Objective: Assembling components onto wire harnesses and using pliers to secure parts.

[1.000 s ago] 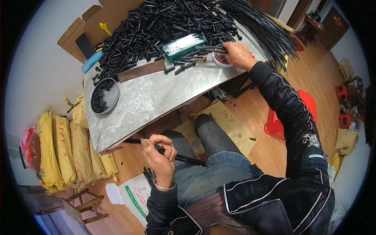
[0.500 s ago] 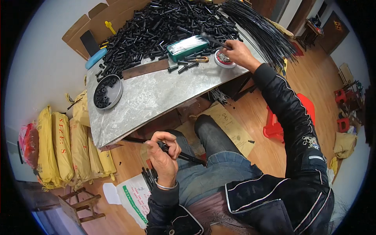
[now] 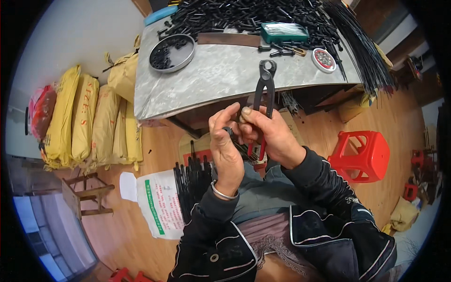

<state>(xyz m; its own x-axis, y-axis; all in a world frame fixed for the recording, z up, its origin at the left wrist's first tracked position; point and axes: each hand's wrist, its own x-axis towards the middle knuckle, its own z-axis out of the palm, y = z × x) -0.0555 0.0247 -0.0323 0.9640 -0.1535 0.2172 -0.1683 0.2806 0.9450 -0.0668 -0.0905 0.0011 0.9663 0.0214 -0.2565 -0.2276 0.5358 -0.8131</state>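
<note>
My right hand is closed round a pair of pincers with black jaws pointing away from me and red handles below. Its thumb and fingertips meet those of my left hand over my lap. My left hand grips a black rod-like part, of which only a short dark end shows between the fingers; the rest is hidden. Beyond my hands, a white dish with small metal pieces stands near the table's edge. A green box of thin silvery pins lies left of it.
The grey marbled table bears a round tray of small black rings, a flat brown bar, a heap of black parts and long black rods. Nearby are a red stool, yellow sacks and a wooden stool.
My right hand has come from the white dish to my left hand, bringing the pincers. The left hand has turned, and the long rod seen in it is now mostly hidden. The view has shifted.
</note>
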